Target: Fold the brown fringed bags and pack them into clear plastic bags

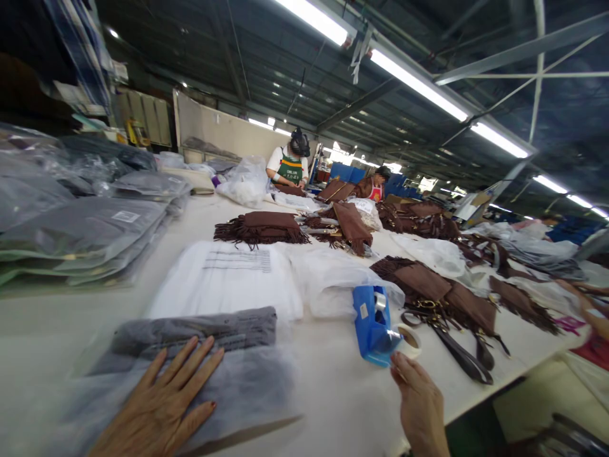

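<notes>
My left hand point(174, 397) lies flat with fingers spread on a dark grey folded cloth item point(200, 333) in a clear plastic bag point(257, 374). At the front end of a blue tape dispenser point(366, 324), my right hand point(421, 403) has its thumb and fingers pinched together. What the pinch holds, if anything, is too small to make out. A roll of clear tape point(379, 301) sits in the dispenser. Beside it, partly behind, is a loose pale tape roll point(410, 341). Beyond the bagged item lies a stack of white plastic bags point(223, 279) with printed text.
Bagged grey goods point(80, 231) are stacked at left. Brown fringed bags point(428, 282) with straps and metal clasps lie across the table point(333, 381), among loose plastic. Two people point(290, 166) stand at the far side. Another person's arm point(583, 301) reaches in at right.
</notes>
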Tool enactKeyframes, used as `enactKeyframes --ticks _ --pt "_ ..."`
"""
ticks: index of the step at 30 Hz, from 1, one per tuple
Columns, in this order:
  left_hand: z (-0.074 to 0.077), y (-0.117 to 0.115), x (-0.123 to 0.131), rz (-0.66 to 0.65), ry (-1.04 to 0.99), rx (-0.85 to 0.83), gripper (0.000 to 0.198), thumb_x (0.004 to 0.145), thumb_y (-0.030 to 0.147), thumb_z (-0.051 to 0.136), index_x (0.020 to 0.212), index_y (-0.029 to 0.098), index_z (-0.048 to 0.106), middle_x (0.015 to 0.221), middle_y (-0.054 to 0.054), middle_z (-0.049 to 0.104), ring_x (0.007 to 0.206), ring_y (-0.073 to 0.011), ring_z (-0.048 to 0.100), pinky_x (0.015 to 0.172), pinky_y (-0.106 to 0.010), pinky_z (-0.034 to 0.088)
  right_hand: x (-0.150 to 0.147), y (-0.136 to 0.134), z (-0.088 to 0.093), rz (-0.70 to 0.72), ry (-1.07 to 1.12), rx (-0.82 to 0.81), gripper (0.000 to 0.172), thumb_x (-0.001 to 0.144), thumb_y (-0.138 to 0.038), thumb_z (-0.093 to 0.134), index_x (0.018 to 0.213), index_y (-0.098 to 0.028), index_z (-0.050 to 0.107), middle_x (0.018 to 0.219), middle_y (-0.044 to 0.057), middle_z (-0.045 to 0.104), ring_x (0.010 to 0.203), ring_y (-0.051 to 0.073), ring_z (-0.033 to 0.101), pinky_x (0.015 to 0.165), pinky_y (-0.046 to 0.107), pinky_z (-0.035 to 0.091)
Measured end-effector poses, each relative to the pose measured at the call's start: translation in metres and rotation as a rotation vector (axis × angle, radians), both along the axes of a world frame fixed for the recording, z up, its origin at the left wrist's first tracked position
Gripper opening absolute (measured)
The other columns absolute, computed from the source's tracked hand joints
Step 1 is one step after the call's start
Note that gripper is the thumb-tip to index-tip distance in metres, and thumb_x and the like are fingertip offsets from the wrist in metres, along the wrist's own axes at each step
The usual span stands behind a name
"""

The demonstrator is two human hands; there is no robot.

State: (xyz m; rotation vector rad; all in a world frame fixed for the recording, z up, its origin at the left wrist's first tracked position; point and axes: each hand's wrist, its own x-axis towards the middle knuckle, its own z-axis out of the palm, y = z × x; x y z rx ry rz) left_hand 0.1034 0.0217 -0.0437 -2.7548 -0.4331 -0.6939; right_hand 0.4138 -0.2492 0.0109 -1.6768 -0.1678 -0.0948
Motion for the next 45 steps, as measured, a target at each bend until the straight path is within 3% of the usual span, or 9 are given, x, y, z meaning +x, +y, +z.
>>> enactKeyframes --ticks 8,14,19,23,27,30,35,39,45 --pt "-0.004 0.003 -0.002 0.017 0.053 -0.114 0.056 0.085 0.042 0.045 0.138 0.037 0.029 0.138 -0.002 0.045 0.125 -0.0304 0.042 0.103 -0.052 0.024 0.003 0.019 -0.045 -0.032 0.139 0.095 0.045 0.059 -0.059 0.063 0.077 -0.018 0.055 0.060 -0.003 0.057 0.052 0.012 0.057 0.050 0.027 0.049" --pt "0.006 -0.001 0.000 0.033 0.060 -0.090 0.049 0.085 0.040 0.042 0.134 0.033 0.039 0.135 -0.003 0.048 0.123 -0.0304 0.044 0.100 -0.053 0.030 -0.003 0.014 -0.043 -0.031 0.024 -0.080 0.040 0.072 -0.058 0.054 0.082 -0.019 0.053 0.064 -0.001 0.059 0.057 0.015 0.060 0.054 0.029 0.053" --pt "0.009 -0.004 0.000 0.018 0.035 -0.037 0.053 0.087 0.047 0.041 0.136 0.031 0.035 0.138 -0.003 0.046 0.126 -0.0284 0.041 0.105 -0.048 0.019 -0.021 0.002 -0.036 0.084 -0.145 -0.335 0.039 0.075 -0.058 0.052 0.082 -0.020 0.057 0.066 0.003 0.063 0.060 0.019 0.063 0.057 0.031 0.052" --pt "0.013 -0.006 0.000 0.012 0.012 -0.016 0.055 0.088 0.049 0.039 0.138 0.026 0.034 0.139 -0.006 0.044 0.127 -0.0287 0.040 0.105 -0.047 0.017 -0.031 -0.007 -0.021 0.285 -0.299 -0.470 0.035 0.071 -0.055 0.058 0.080 -0.022 0.063 0.072 0.004 0.066 0.065 0.020 0.063 0.064 0.032 0.051" --pt "0.018 -0.010 0.000 0.032 0.034 -0.064 0.055 0.089 0.051 0.037 0.138 0.026 0.033 0.141 -0.006 0.041 0.128 -0.0288 0.037 0.104 -0.048 0.017 -0.043 0.003 0.010 0.662 -0.697 -0.607 0.013 0.081 -0.034 0.056 0.088 -0.024 0.061 0.077 0.002 0.066 0.071 0.015 0.063 0.064 0.024 0.049" --pt "0.024 -0.013 -0.001 0.050 0.077 -0.137 0.055 0.090 0.050 0.035 0.139 0.027 0.030 0.143 -0.005 0.038 0.130 -0.0286 0.033 0.104 -0.049 0.019 -0.059 0.027 0.037 0.890 -0.953 -0.676 0.010 0.087 -0.024 0.050 0.094 -0.024 0.056 0.076 0.001 0.062 0.066 0.012 0.060 0.059 0.020 0.046" --pt "0.033 -0.017 -0.002 0.054 0.120 -0.260 0.057 0.090 0.052 0.034 0.139 0.025 0.028 0.145 -0.007 0.035 0.133 -0.0302 0.029 0.104 -0.053 0.021 -0.086 0.083 0.072 1.173 -0.987 -0.823 0.017 0.091 -0.028 0.041 0.078 -0.023 0.052 0.067 -0.001 0.055 0.060 0.011 0.054 0.055 0.022 0.040" --pt "0.035 -0.019 -0.003 0.048 0.105 -0.309 0.056 0.090 0.051 0.034 0.140 0.025 0.026 0.146 -0.007 0.033 0.134 -0.0304 0.026 0.105 -0.055 0.020 -0.092 0.125 0.080 1.331 -1.038 -0.892 0.024 0.093 -0.028 0.037 0.075 -0.021 0.051 0.068 0.000 0.055 0.063 0.012 0.051 0.058 0.025 0.037" --pt "0.034 -0.019 -0.002 0.045 0.094 -0.351 0.058 0.089 0.052 0.037 0.140 0.026 0.025 0.146 -0.007 0.033 0.134 -0.0302 0.025 0.106 -0.057 0.021 -0.081 0.169 0.069 1.473 -0.899 -0.964 0.022 0.089 -0.028 0.041 0.074 -0.021 0.054 0.070 0.000 0.056 0.064 0.013 0.048 0.063 0.027 0.034"
